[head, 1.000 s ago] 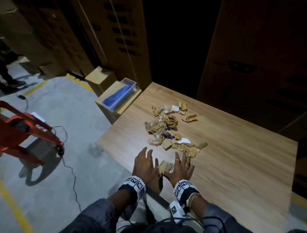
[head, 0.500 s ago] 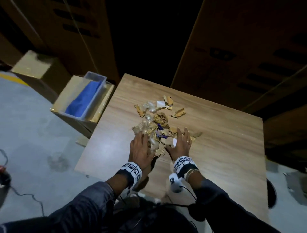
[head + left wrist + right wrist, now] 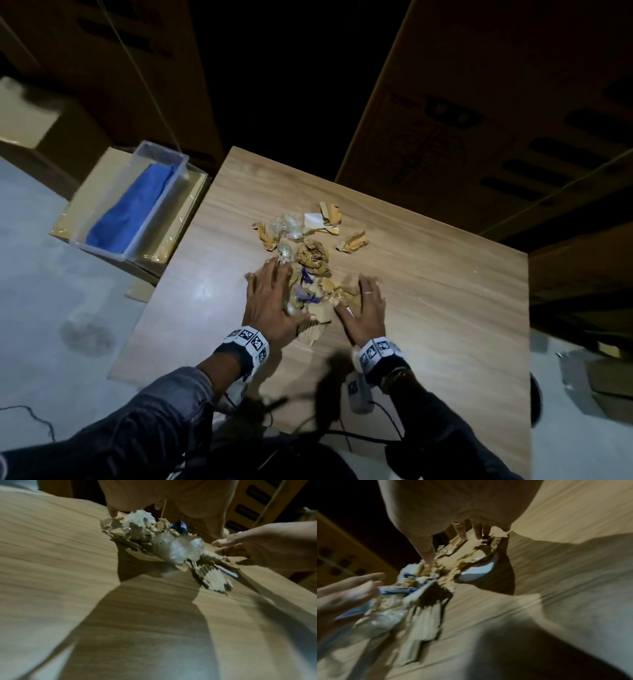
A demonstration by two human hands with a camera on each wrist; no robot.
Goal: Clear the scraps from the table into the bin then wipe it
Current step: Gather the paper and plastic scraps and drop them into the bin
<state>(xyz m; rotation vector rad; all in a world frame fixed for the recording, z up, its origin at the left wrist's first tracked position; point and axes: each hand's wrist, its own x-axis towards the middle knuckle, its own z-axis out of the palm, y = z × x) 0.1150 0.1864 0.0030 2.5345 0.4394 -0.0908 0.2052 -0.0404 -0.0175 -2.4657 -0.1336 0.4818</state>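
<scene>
A pile of scraps (image 3: 311, 255), torn brown cardboard, clear plastic and purple bits, lies mid-table on the wooden table (image 3: 438, 308). My left hand (image 3: 270, 301) lies flat with spread fingers against the pile's left side. My right hand (image 3: 364, 308) lies flat against its right side, fingers straight. A corrugated cardboard piece (image 3: 313, 330) sits between my wrists. In the left wrist view the scraps (image 3: 154, 536) bunch up between my left fingers (image 3: 112, 510) and the right hand (image 3: 257, 545). The right wrist view shows the scraps (image 3: 453, 563) and the left hand (image 3: 346, 592).
A clear plastic tub (image 3: 164, 154) holding a blue cloth (image 3: 133, 205) sits on a cardboard box (image 3: 178, 219) just off the table's left edge. Tall cardboard boxes (image 3: 479, 102) stand behind the table. Cables (image 3: 342, 435) hang at the near edge.
Both hands have slid forward from the near edge into the pile, one on each side. The near scraps are pushed closer together between them.
</scene>
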